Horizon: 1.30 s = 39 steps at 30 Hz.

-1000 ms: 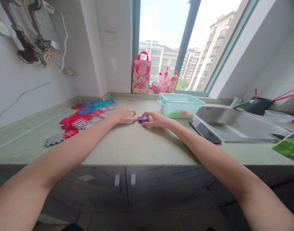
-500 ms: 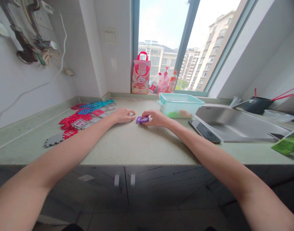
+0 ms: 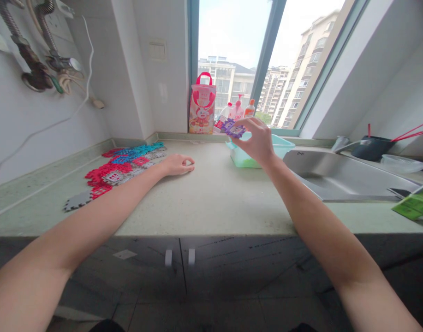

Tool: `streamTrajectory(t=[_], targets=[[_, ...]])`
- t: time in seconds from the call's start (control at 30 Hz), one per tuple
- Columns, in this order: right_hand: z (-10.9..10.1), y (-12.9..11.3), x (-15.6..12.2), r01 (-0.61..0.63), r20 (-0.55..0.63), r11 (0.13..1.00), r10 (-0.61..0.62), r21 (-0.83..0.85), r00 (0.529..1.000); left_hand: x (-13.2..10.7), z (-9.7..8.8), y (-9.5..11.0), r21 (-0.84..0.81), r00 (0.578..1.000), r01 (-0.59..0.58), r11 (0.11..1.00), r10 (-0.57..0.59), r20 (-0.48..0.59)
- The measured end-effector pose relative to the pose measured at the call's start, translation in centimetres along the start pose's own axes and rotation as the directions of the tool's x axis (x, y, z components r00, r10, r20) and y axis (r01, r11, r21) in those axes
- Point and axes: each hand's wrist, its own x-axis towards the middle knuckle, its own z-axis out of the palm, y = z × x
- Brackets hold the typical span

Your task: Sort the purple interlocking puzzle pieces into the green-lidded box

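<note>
— Where is the left hand (image 3: 176, 164)?
— Far out ahead, the left arm stretched nearly straight. The hand lies low with its palm side down, fingers loosely curled, thumb and forefinger tips meeting in a small ring. Nothing shows in its grasp.
— And the right hand (image 3: 255, 139)?
— Raised, higher than the left. The right arm reaches forward and bends up at the wrist, the back of the hand facing the camera. Its fingers pinch together at the top left, closed in a grip.
— Are the hands close?
— No, well apart.

Three bottles (image 3: 237, 112), one bag (image 3: 202, 109), one tub (image 3: 283, 144), one sink (image 3: 339, 177).
</note>
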Motion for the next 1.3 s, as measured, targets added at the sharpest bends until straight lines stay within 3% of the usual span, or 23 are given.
streamTrajectory(t=[0.13,0.27,0.37,0.6,0.67,0.77,0.9,1.0,1.07,1.17,1.23,1.3], targets=[[-0.6,3.1,0.2,-0.265,-0.087,0.96,0.257,-0.089,0.962,0.1,0.0,-0.1,0.001,1.0,-0.004,1.0,0.004,0.0],[0.2,5.5,-0.3,-0.456,-0.014,0.876,0.459,-0.159,0.888,0.1,0.0,-0.1,0.014,1.0,0.004,1.0,-0.004,0.005],[1.1,6.6,-0.6,-0.508,0.054,0.841,0.525,-0.185,0.849,0.0,-0.2,0.2,0.019,1.0,0.01,1.0,-0.01,0.007],[1.6,7.2,-0.8,-0.509,0.116,0.831,0.541,-0.223,0.833,-0.1,-0.3,0.3,0.006,1.0,0.01,1.0,-0.01,0.01],[1.8,7.0,-0.9,-0.492,0.118,0.842,0.524,-0.222,0.843,0.0,-0.2,0.2,0.001,1.0,0.004,1.0,-0.004,0.011],[1.9,5.8,-1.1,-0.404,0.089,0.903,0.419,-0.142,0.904,0.0,-0.1,0.0,-0.003,1.0,0.0,1.0,0.0,0.009],[2.0,2.5,-1.0,-0.121,0.018,0.993,0.121,0.005,0.992,-0.1,-0.2,0.3,-0.001,1.0,0.007,1.0,-0.007,0.01],[2.6,-0.3,-1.2,0.015,0.11,0.989,-0.032,0.147,0.993,-0.4,-0.3,0.5,-0.008,1.0,0.013,1.0,-0.013,0.011],[3.5,-1.7,-1.6,-0.041,0.345,0.977,-0.035,0.21,0.938,-0.5,-0.3,0.6,-0.013,1.0,0.02,1.0,-0.02,0.01],[5.1,-2.7,-2.4,-0.166,0.709,0.97,-0.009,0.178,0.706,-0.5,-0.2,0.8,-0.005,1.0,0.024,1.0,-0.024,0.005],[5.9,-2.7,-2.9,-0.193,0.787,0.972,0.012,0.136,0.617,-0.5,-0.3,1.0,0.002,1.0,0.021,1.0,-0.021,0.005],[6.2,-2.5,-3.2,-0.227,0.806,0.966,0.037,0.122,0.59,-0.4,-0.7,1.0,0.033,0.999,0.016,0.999,-0.017,0.027]])
